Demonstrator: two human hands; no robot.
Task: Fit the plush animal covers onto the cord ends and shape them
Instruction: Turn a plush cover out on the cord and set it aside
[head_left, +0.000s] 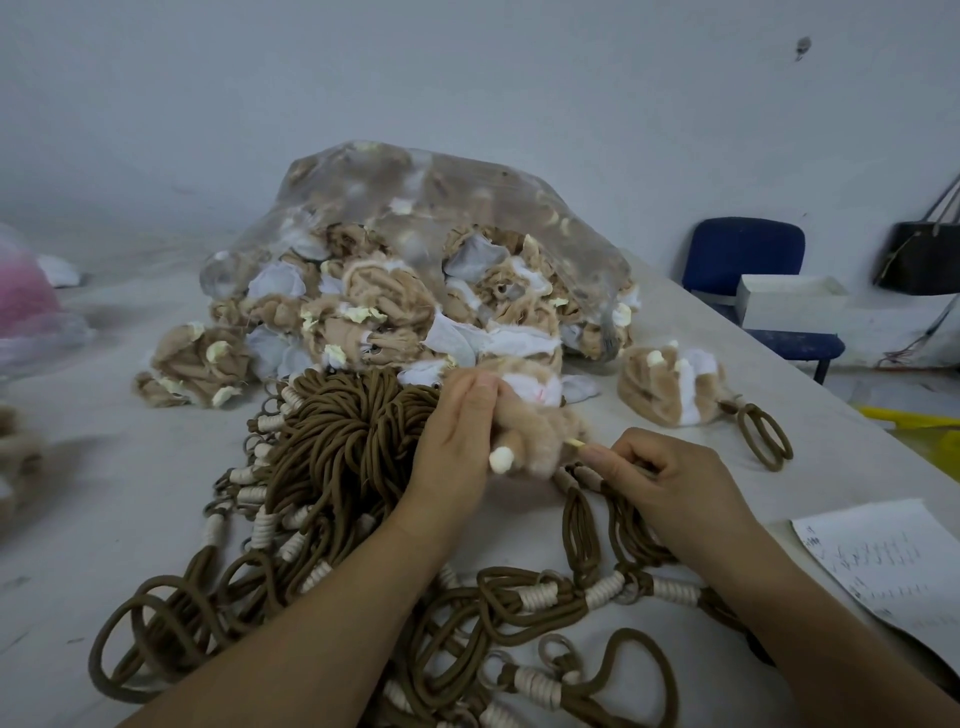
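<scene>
One plush cover (540, 441) in left hand (457, 441), well inside table edge (779, 353).

Tan and white plush cover (540, 436) at the table's centre, with a cord trailing from it toward five o'clock. Brown looped cords (332, 447) with cream wrappings are heaped at its nine o'clock. Loose covers (384, 312) are piled at twelve, and a fitted cover (670, 384) lies at two.

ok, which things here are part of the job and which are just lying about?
Job: cover in left hand; stick in right hand; cords; bag of covers; fitted cover at right.
Lying about: paper; chair; white box; handbag; pink bag.
</scene>
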